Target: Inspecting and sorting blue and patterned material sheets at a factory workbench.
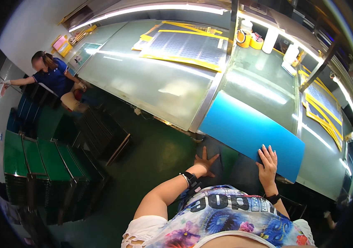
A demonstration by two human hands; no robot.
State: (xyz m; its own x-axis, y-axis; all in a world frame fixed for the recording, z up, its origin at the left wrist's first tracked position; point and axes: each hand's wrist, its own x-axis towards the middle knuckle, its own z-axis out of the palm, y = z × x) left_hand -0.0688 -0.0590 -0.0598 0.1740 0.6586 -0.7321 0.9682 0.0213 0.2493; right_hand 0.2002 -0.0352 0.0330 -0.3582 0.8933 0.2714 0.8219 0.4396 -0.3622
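Observation:
A bright blue flat sheet (251, 130) lies on the workbench in front of me, its near edge reaching the bench's front edge. My right hand (268, 163) rests flat on the sheet's near right part, fingers stretched out, gripping nothing. Over my dark-clad lap, short of the bench edge, my left hand (205, 162) has its fingers spread and holds nothing. Beneath the sheet is the bench's pale, glossy top (263, 74), lit by reflected tube lights.
Yellow-edged dark panels (184, 45) lie on the far bench, with more yellow-edged panels (323, 103) at right. Tape rolls (256, 41) and a white bottle (270, 40) stand at the back. Green panels (54, 159) are stacked at left; a seated co-worker (58, 78) is beyond.

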